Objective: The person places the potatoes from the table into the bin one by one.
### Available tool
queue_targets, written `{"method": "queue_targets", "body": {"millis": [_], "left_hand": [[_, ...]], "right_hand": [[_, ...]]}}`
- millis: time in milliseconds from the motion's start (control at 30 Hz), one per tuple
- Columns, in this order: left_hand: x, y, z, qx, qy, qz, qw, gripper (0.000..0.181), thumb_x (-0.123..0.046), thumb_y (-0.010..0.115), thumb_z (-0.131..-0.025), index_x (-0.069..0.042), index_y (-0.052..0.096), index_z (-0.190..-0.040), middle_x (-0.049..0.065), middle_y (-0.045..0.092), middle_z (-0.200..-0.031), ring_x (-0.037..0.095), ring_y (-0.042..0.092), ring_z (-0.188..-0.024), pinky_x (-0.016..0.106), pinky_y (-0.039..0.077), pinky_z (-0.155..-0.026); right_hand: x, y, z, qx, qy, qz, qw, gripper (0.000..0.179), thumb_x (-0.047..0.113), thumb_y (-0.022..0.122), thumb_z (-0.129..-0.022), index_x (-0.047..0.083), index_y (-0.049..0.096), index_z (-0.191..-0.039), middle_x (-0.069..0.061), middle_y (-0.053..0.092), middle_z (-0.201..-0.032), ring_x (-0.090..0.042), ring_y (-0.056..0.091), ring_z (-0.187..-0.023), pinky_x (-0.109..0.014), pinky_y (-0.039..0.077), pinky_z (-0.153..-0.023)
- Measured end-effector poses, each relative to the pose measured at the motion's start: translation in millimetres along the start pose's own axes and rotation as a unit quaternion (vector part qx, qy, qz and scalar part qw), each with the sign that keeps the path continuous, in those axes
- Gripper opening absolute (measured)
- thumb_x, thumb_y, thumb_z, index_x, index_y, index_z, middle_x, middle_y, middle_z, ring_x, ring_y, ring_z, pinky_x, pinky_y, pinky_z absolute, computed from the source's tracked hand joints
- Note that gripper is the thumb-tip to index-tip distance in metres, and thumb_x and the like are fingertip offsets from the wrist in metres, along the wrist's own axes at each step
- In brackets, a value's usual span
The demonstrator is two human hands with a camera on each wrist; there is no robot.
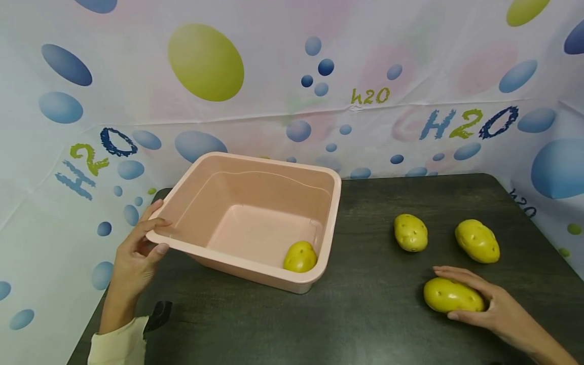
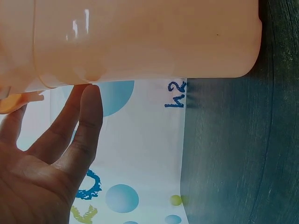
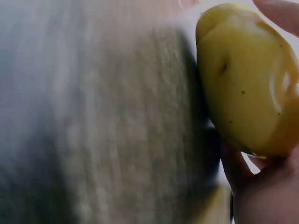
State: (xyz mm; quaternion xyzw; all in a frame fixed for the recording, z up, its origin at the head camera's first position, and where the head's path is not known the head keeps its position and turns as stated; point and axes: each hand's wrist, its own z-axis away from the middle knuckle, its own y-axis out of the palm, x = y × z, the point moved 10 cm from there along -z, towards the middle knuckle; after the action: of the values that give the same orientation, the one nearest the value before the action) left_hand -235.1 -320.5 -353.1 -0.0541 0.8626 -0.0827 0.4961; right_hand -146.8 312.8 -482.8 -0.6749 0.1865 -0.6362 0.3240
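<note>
My left hand point(image 1: 137, 253) grips the near left corner of a pink plastic basin point(image 1: 237, 261), fingers over the rim and thumb below. In the left wrist view, fingertips point(image 2: 91, 100) press against the basin's outer wall point(image 2: 154, 42). One yellow potato point(image 1: 300, 257) lies inside, in the near right corner. At the right, my right hand point(image 1: 490, 306) holds another potato point(image 1: 451, 295) between thumb and fingers, close over the table. The right wrist view shows this potato point(image 3: 247, 84) large, with small dark eyes on its smooth skin.
Two more potatoes, a rounder one point(image 1: 410, 232) and a longer one point(image 1: 477, 241), lie on the dark wooden table point(image 1: 365, 324) beyond my right hand. A white curtain point(image 1: 274, 50) with blue and green spots hangs behind the table.
</note>
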Motion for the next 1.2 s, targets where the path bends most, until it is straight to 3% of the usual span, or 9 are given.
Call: {"method": "queue_targets", "body": {"millis": [133, 367, 633, 800, 1000, 1200], "left_hand": [[0.3, -0.5, 0.4, -0.003, -0.006, -0.005, 1.0000, 0.034, 0.007, 0.068, -0.096, 0.012, 0.060, -0.129, 0.005, 0.039, -0.168, 0.013, 0.045, -0.144, 0.011, 0.051, -0.100], [-1.3, -1.5, 0.2, -0.002, 0.001, -0.007, 1.0000, 0.034, 0.008, 0.067, -0.096, 0.013, 0.060, -0.129, 0.006, 0.039, -0.168, 0.012, 0.045, -0.143, 0.011, 0.051, -0.100], [-1.6, -1.2, -0.6, -0.001, -0.001, -0.009, 1.0000, 0.035, 0.008, 0.067, -0.096, 0.013, 0.059, -0.130, 0.005, 0.039, -0.168, 0.011, 0.045, -0.144, 0.011, 0.051, -0.099], [-0.9, -0.5, -0.7, 0.000, -0.003, -0.006, 1.0000, 0.035, 0.008, 0.067, -0.096, 0.012, 0.059, -0.130, 0.005, 0.040, -0.168, 0.012, 0.044, -0.144, 0.011, 0.052, -0.099], [-0.6, -0.1, -0.9, 0.000, -0.002, -0.003, 1.0000, 0.035, 0.009, 0.067, -0.096, 0.013, 0.060, -0.129, 0.005, 0.040, -0.168, 0.013, 0.045, -0.144, 0.011, 0.052, -0.099], [-0.1, -0.1, -0.8, 0.002, -0.003, -0.001, 1.0000, 0.034, 0.008, 0.067, -0.096, 0.012, 0.060, -0.129, 0.006, 0.039, -0.168, 0.014, 0.044, -0.144, 0.011, 0.052, -0.099]], "right_hand": [[2, 2, -0.2, 0.005, 0.011, 0.008, 0.9999, 0.070, 0.019, 0.082, -0.091, 0.024, 0.052, -0.154, 0.029, 0.047, -0.151, 0.026, 0.037, -0.123, -0.016, 0.050, -0.083], [10, 6, -1.2, 0.010, -0.024, 0.016, 0.9995, 0.070, 0.015, 0.084, -0.089, 0.023, 0.054, -0.152, 0.016, 0.051, -0.153, 0.021, 0.042, -0.123, -0.018, 0.052, -0.079], [22, 4, -1.1, -0.016, -0.055, 0.024, 0.9981, 0.067, 0.012, 0.088, -0.083, 0.020, 0.062, -0.144, 0.028, 0.052, -0.144, 0.015, 0.050, -0.118, -0.018, 0.052, -0.079], [32, 3, -1.4, -0.032, -0.078, 0.021, 0.9962, 0.064, 0.008, 0.090, -0.080, 0.019, 0.065, -0.138, 0.024, 0.057, -0.137, 0.008, 0.056, -0.112, -0.019, 0.052, -0.076], [39, 1, -3.0, -0.041, -0.088, 0.019, 0.9951, 0.063, 0.005, 0.089, -0.080, 0.018, 0.067, -0.137, 0.010, 0.060, -0.138, 0.007, 0.055, -0.113, -0.019, 0.052, -0.076], [48, 0, -4.6, -0.042, -0.101, 0.019, 0.9939, 0.062, 0.004, 0.090, -0.079, 0.018, 0.068, -0.136, 0.013, 0.059, -0.136, 0.006, 0.056, -0.110, -0.021, 0.053, -0.073]]}}
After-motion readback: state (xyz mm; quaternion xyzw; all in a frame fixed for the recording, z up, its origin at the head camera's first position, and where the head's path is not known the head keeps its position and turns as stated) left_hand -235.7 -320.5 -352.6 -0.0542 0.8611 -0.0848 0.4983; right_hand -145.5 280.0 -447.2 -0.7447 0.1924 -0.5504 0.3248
